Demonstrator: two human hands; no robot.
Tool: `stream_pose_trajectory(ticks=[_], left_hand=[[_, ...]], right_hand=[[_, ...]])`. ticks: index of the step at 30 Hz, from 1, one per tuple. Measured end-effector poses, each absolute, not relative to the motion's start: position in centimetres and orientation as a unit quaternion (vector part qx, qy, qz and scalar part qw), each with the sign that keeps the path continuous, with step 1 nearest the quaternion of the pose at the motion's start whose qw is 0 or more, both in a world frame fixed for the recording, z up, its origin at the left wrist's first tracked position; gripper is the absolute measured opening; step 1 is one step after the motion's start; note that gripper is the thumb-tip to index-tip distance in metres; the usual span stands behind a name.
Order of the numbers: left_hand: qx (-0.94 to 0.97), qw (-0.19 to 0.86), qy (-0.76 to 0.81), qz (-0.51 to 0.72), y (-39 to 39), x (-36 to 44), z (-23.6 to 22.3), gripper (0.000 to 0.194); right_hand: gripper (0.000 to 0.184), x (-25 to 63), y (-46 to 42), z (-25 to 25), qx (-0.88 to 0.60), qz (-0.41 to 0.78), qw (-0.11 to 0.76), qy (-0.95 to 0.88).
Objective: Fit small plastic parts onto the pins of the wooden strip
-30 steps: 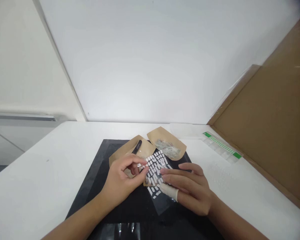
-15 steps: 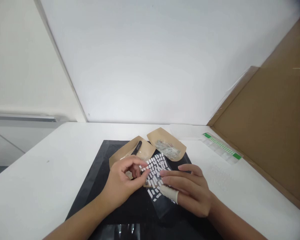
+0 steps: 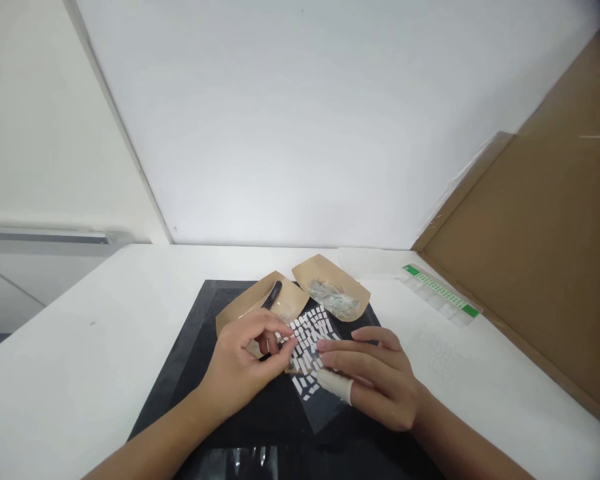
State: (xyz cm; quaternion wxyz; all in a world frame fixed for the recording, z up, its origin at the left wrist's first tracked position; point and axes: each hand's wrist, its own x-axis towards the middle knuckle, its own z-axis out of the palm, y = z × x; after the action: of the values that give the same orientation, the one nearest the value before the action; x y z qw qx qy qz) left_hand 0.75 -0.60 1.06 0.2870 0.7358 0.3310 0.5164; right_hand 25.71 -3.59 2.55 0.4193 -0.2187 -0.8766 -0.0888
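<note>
A clear sheet of small white stickers [image 3: 307,340] lies at a slant over the dark mat, between my hands. My left hand [image 3: 253,350] is closed, its thumb and forefinger pinching at the sheet's left edge; its other fingers are curled. My right hand [image 3: 375,377] has its fingers stretched out, with fingertips resting on the sheet's right side. A white finger cot [image 3: 335,385] covers its digit closest to me. Behind the left hand lies a brown paper pouch [image 3: 293,297] with a black-handled tool [image 3: 273,293] on it. Any sticker between the left fingertips is too small to make out.
A second brown pouch [image 3: 320,267] with a clear window shows crumpled pale contents. At right lies a clear case with a green strip [image 3: 440,290], near a cardboard panel [image 3: 540,267]. The black mat [image 3: 180,373] rests on a white table [image 3: 80,373].
Both hands keep nearly the same pose. The sheet has tilted very slightly between them, and the whole view has shifted a little.
</note>
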Motion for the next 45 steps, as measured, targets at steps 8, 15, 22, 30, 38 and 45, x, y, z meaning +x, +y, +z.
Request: stream_pose_trajectory(ticks=[8,15,22,30,38,45], left_hand=[[0.739,0.293,0.323,0.513,-0.6,0.7,0.9,0.007],[0.747,0.315,0.327,0.486,-0.4,0.3,0.4,0.01],[0.755,0.275,0.352,0.48,-0.5,0.0,-0.1,0.008],[0.756,0.286,0.319,0.495,-0.4,0.2,0.0,0.01],[0.754,0.339,0.331,0.455,-0.6,0.6,-0.3,0.009],[0.738,0.415,0.319,0.426,-1.1,0.9,0.2,0.013]], right_hand=[[0.025,25.9,-3.9,3.1,-0.24,-0.08,0.402,-0.88],[0.026,26.1,-3.4,3.0,-0.227,-0.136,0.406,-0.875],[0.026,26.0,-3.1,3.9,-0.211,-0.164,0.415,-0.87],[0.019,29.8,-1.0,4.0,-0.307,-0.239,0.357,-0.849],[0.014,36.9,2.7,3.0,-0.562,-0.286,0.219,-0.744],[0.035,39.6,2.4,3.0,-0.646,-0.093,0.137,-0.745]])
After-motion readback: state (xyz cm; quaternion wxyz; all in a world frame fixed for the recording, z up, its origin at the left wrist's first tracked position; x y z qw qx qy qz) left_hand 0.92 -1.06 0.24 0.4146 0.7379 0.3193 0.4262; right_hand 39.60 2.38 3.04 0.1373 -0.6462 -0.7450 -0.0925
